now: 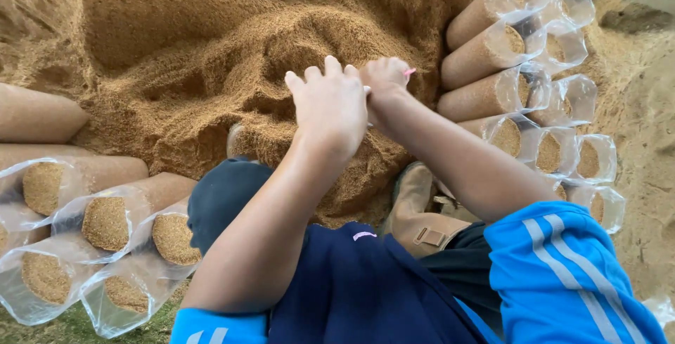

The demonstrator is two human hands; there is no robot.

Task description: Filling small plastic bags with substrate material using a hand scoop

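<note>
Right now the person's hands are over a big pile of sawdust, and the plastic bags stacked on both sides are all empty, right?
Not quite. The head view shows the plastic bags packed full of sawdust, not empty. The rest holds: the left hand and right hand are over the sawdust pile, with bags stacked on both sides.

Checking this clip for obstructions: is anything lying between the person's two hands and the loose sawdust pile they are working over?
Nothing visible does. The left hand and right hand sit together directly over the sawdust pile, the right pinching a small pink item. The filled bags lie off to the sides, clear of them.
</note>
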